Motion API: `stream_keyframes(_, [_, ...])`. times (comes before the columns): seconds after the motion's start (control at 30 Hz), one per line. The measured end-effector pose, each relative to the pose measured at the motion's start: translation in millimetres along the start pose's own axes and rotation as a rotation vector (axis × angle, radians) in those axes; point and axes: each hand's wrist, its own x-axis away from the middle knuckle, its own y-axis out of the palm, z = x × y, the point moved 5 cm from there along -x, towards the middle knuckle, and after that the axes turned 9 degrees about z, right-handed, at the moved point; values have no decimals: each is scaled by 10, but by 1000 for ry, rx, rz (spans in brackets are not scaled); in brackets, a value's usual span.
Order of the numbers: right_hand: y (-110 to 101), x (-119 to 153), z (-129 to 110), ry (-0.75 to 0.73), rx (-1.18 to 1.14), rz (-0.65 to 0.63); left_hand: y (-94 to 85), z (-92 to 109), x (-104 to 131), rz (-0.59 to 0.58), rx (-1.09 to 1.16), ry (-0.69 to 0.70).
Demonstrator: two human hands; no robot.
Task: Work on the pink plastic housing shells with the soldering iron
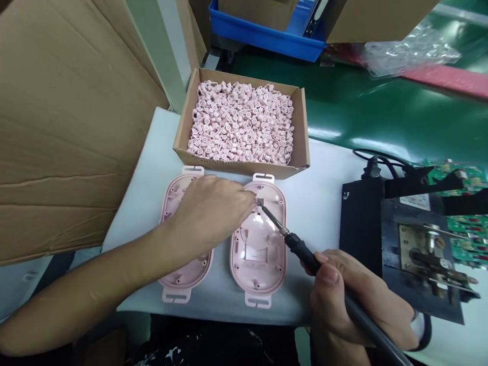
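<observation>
A soldering iron (pixel 301 249) with a black handle is gripped in my right hand (pixel 354 295). Its metal tip points up and left, reaching a small dark square spot inside the upper part of a pink plastic shell (pixel 263 277). My left hand (pixel 213 208) is closed at that same spot, fingertips pressed together by the tip; whatever they pinch is hidden. Under my left wrist and hand lies a second pink shell (pixel 179 277), partly covered. Both shells are oval, lie hollow side up and have slotted tabs at their ends.
Behind the shells, a cardboard box (pixel 244 169) holds many small pink plastic parts (pixel 240 122). To the right stands a black device with a metal mechanism (pixel 423 254), beside green circuit boards (pixel 473 229). A blue tray (pixel 267 43) sits at the back; cardboard (pixel 68 127) rises on the left.
</observation>
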Motion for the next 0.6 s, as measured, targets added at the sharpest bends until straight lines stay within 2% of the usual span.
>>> stream_keyframes(0.17, [45,-21,10,48,10,-115,12,-1,17,-32,9,-1])
stream_keyframes(0.33, [27,4,17,0,5,-42,3,11,16,-35,-13,-5])
stream_keyframes(0.6, [38,49,19,24,52,34,11,10,1,-87,-28,-31])
